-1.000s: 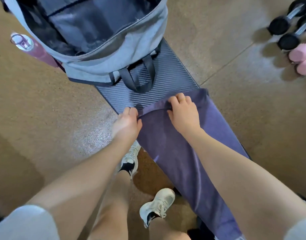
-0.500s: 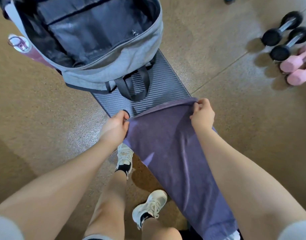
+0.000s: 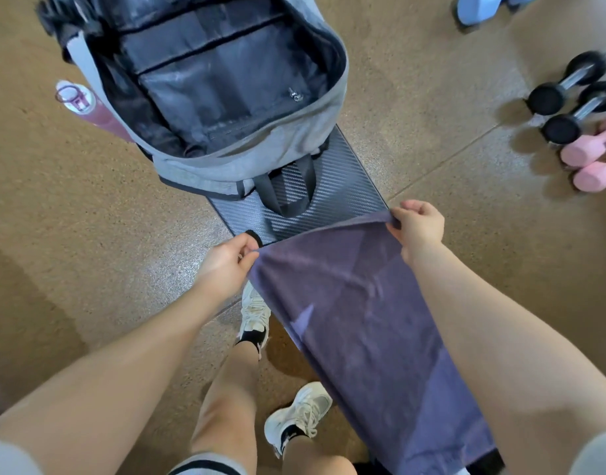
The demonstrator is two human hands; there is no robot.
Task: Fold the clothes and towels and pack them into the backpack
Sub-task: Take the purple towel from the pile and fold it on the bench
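the purple towel [image 3: 359, 313] is matt, soft-napped cloth. the backpack [image 3: 260, 159] has a grey woven-fabric shell and a dark, faintly shiny lining. the bench [image 3: 346, 180] under it is ribbed, black and slightly glossy. the floor [image 3: 89, 234] looks speckled and rough. the black dumbbells [image 3: 565, 97] have shiny metal bars.

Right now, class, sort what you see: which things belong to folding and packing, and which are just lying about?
Part of the job:
- purple towel, pinched at its far corners by the left hand and right hand
- open grey backpack

Just lying about:
- black dumbbells
- pink dumbbells
- pink bottle in the backpack's side pocket
- ribbed black bench
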